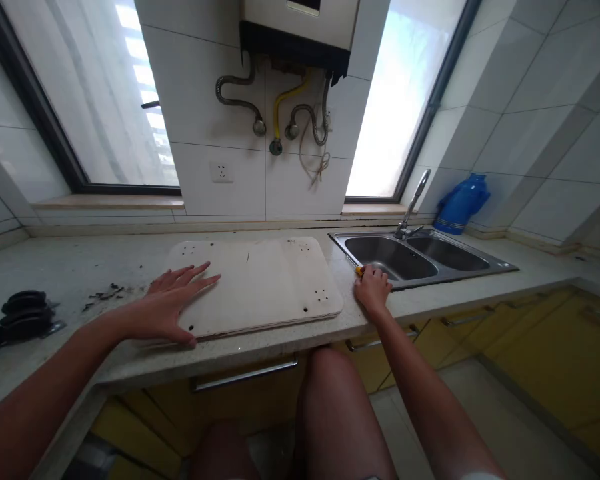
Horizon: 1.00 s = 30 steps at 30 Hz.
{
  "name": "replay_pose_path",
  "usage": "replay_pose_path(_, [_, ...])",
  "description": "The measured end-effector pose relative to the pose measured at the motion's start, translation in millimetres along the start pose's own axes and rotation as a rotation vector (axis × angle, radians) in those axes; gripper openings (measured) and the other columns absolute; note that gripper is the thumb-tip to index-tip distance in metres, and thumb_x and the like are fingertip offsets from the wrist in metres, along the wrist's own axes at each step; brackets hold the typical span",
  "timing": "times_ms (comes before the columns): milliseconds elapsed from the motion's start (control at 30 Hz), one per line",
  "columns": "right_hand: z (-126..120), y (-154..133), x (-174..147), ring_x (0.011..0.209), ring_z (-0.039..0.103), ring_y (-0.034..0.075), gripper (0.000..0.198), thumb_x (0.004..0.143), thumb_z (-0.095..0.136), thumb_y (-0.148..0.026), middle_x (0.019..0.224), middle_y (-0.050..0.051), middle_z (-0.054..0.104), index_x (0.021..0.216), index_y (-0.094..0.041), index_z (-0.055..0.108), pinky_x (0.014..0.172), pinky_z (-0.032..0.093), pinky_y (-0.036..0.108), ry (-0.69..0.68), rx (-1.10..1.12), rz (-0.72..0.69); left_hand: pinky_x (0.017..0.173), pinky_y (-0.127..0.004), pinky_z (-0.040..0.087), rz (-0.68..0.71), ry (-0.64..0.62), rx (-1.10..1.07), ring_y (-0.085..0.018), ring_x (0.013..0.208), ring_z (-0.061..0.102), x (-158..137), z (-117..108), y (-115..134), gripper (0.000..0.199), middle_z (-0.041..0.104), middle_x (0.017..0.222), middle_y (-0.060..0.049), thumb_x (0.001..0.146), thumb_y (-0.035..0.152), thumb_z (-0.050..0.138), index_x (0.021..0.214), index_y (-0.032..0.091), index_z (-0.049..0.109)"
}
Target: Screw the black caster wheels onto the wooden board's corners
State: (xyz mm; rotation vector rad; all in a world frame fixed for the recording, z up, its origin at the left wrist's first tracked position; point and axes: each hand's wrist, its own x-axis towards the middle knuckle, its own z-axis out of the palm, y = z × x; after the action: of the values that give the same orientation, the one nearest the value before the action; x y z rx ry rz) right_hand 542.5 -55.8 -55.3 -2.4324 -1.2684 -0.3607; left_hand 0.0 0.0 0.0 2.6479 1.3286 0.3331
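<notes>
My left hand (173,303) is spread over the left end of a pale wooden board (260,283), fingers apart and thumb at its front edge. The board has rounded corners, with clusters of small holes and one larger hole near them. By the sink's near left corner, my right hand (373,291) is closed around a screwdriver (359,270). Its yellow-and-dark handle shows at the fingers and a thin metal shaft points away to the left. Most of the handle is hidden in the palm.
Black casters (26,312) sit on the counter (80,257) at the left, near dark scraps (107,293). To the right are a double steel sink (473,272), its faucet (413,203) and a blue jug-like container (463,203). A water heater (300,30) hangs above.
</notes>
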Motion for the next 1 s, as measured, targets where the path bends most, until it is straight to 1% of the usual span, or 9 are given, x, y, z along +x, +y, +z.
replay_pose_path(167, [-1.5, -0.8, -1.2, 0.133, 0.06, 0.042, 0.035, 0.103, 0.053, -0.02, 0.139, 0.026, 0.067, 0.135, -0.01, 0.064, 0.103, 0.045, 0.049, 0.0, -0.009, -0.007, 0.139, -0.073, 0.011, -0.029, -0.028, -0.005, -0.059, 0.172, 0.021, -0.7, -3.1, 6.9, 0.141, 0.022, 0.19, -0.011, 0.049, 0.08, 0.1, 0.175, 0.043, 0.048])
replay_pose_path(267, [-1.3, -0.8, -1.0, 0.134, 0.06, 0.042, 0.035, 0.103, 0.053, -0.02, 0.14, 0.027, 0.067, 0.135, -0.01, 0.063, 0.103, 0.045, 0.05, 0.0, -0.013, -0.006, 0.139, -0.073, 0.013, -0.03, -0.01, -0.013, -0.06, 0.171, 0.023, -0.3, -3.6, 7.9, 0.141, 0.026, 0.189, -0.012, 0.047, 0.079, 0.101, 0.174, 0.043, 0.05])
replay_pose_path(533, [-0.7, -0.2, -0.6, 0.132, 0.06, 0.042, 0.036, 0.103, 0.053, -0.022, 0.139, 0.027, 0.067, 0.135, -0.01, 0.063, 0.103, 0.045, 0.051, 0.005, -0.011, -0.007, 0.139, -0.072, 0.015, -0.059, -0.056, -0.018, -0.059, 0.173, 0.016, -0.4, -4.7, 9.1, 0.145, 0.02, 0.191, -0.008, 0.049, 0.08, 0.1, 0.177, 0.043, 0.043])
replay_pose_path(600, [-0.9, -0.4, -0.7, 0.133, 0.06, 0.042, 0.036, 0.103, 0.054, -0.023, 0.139, 0.027, 0.067, 0.135, -0.01, 0.063, 0.103, 0.046, 0.051, 0.005, -0.009, -0.007, 0.139, -0.072, 0.015, -0.052, -0.05, -0.02, -0.059, 0.173, 0.015, -0.8, -3.9, 7.0, 0.144, 0.02, 0.191, -0.009, 0.05, 0.08, 0.1, 0.177, 0.043, 0.042])
replay_pose_path(733, [-0.9, -0.7, -0.6, 0.134, 0.06, 0.042, 0.035, 0.104, 0.054, -0.023, 0.139, 0.027, 0.067, 0.135, -0.011, 0.063, 0.104, 0.046, 0.05, 0.0, -0.008, -0.003, 0.139, -0.072, 0.014, -0.032, 0.012, -0.041, -0.059, 0.173, 0.018, 0.2, -1.0, -0.7, 0.14, 0.024, 0.19, -0.011, 0.051, 0.078, 0.102, 0.175, 0.042, 0.048])
replay_pose_path(833, [-1.1, -0.8, -0.4, 0.134, 0.059, 0.042, 0.034, 0.104, 0.054, -0.024, 0.14, 0.026, 0.067, 0.135, -0.011, 0.063, 0.104, 0.045, 0.049, -0.006, -0.008, 0.002, 0.138, -0.075, 0.013, -0.07, 0.053, -0.033, -0.059, 0.173, 0.018, 2.4, 2.8, -7.6, 0.137, 0.024, 0.19, -0.014, 0.055, 0.077, 0.101, 0.175, 0.039, 0.049])
replay_pose_path(933, [-1.8, -0.9, -0.1, 0.134, 0.06, 0.041, 0.034, 0.104, 0.054, -0.024, 0.14, 0.026, 0.067, 0.135, -0.011, 0.062, 0.104, 0.045, 0.049, -0.011, -0.008, 0.004, 0.137, -0.074, 0.018, -0.114, 0.064, -0.057, -0.059, 0.172, 0.02, 4.1, 8.0, -14.9, 0.137, 0.025, 0.189, -0.019, 0.056, 0.077, 0.1, 0.175, 0.032, 0.051])
replay_pose_path(1000, [-2.1, -0.8, 0.1, 0.134, 0.06, 0.041, 0.034, 0.104, 0.054, -0.024, 0.14, 0.026, 0.067, 0.135, -0.011, 0.062, 0.104, 0.045, 0.049, -0.013, -0.008, 0.005, 0.137, -0.073, 0.023, -0.111, 0.066, -0.084, -0.059, 0.171, 0.025, 4.4, 11.5, -19.7, 0.136, 0.026, 0.188, -0.021, 0.056, 0.078, 0.1, 0.174, 0.029, 0.053])
